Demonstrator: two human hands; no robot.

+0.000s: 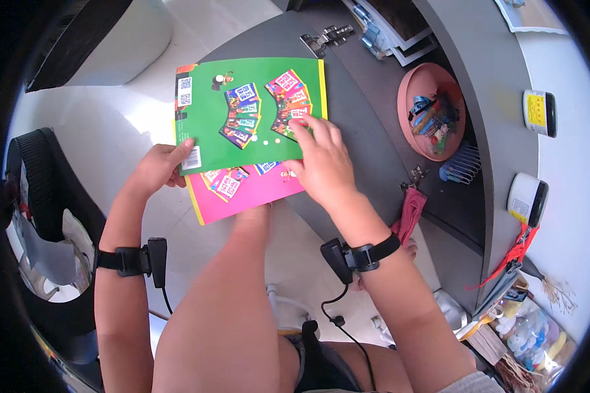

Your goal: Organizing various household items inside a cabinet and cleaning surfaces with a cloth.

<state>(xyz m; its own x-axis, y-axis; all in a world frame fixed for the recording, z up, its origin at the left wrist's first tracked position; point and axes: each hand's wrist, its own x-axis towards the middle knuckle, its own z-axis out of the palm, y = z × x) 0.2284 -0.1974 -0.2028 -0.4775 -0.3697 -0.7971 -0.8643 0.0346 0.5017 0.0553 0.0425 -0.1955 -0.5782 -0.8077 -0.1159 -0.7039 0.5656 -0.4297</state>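
A green booklet with printed pictures on its cover is held above my bare leg. Under it, a pink booklet sticks out along the lower side, slightly turned. My left hand grips the left edge, its thumb on the green cover and its other fingers underneath. At the lower right corner, my right hand lies with its fingers over the green cover and its thumb by the edge next to the pink booklet. A black strap with a small device and cable is on each forearm.
A grey cabinet door stands behind the booklets, with a metal hinge. Inside the cabinet are a pink bowl of small items and a blue ridged object. A black bin holding papers is at left. Bagged plush toys lie lower right.
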